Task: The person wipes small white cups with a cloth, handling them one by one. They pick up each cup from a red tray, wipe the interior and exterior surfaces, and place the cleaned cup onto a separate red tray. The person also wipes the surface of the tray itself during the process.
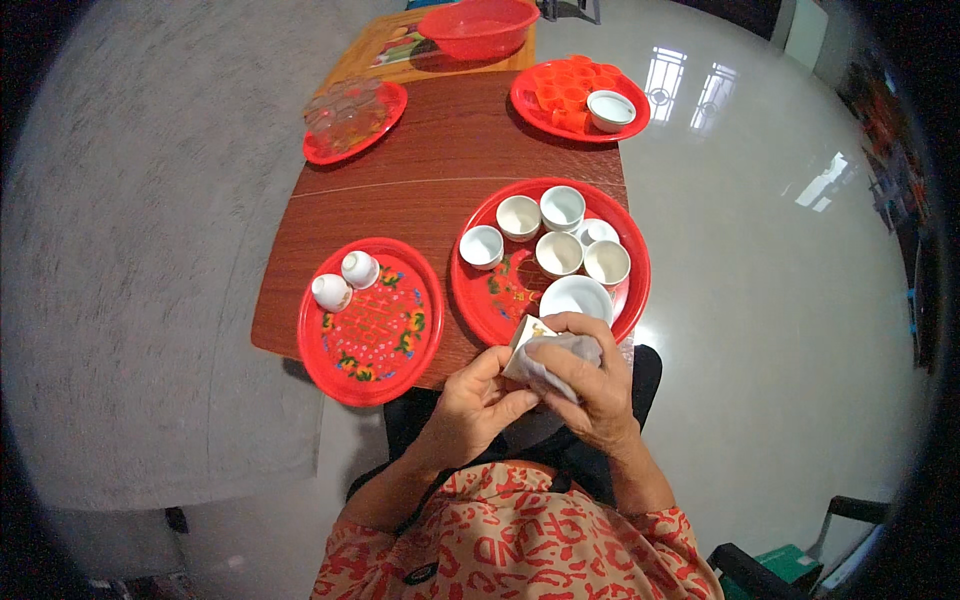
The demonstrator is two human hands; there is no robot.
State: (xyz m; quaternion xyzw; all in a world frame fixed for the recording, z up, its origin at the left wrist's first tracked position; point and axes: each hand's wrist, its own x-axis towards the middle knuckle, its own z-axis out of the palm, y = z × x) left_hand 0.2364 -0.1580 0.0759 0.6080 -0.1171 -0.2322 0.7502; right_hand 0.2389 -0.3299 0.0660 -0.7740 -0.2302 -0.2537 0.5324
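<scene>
Close to my body, over the table's front edge, my left hand (465,410) grips a small white cup (529,330) with a gold mark on its side. A crumpled greyish-white cloth (562,372) is bunched in my right hand (603,385) and pressed against the cup's opening. Just beyond, a round red tray (482,308) holds several white cups (559,253) standing upright and a larger white bowl (577,296). On the left, another red tray (378,335) with a flower print carries two white cups (332,292) turned mouth down.
The brown table (430,150) bears a far-left red tray (340,152) of clear glasses (345,110). A far-right red tray (540,125) holds orange-red cups (570,88) and a white bowl (610,110). Behind is a red basin (480,28). The left tray overhangs the front edge.
</scene>
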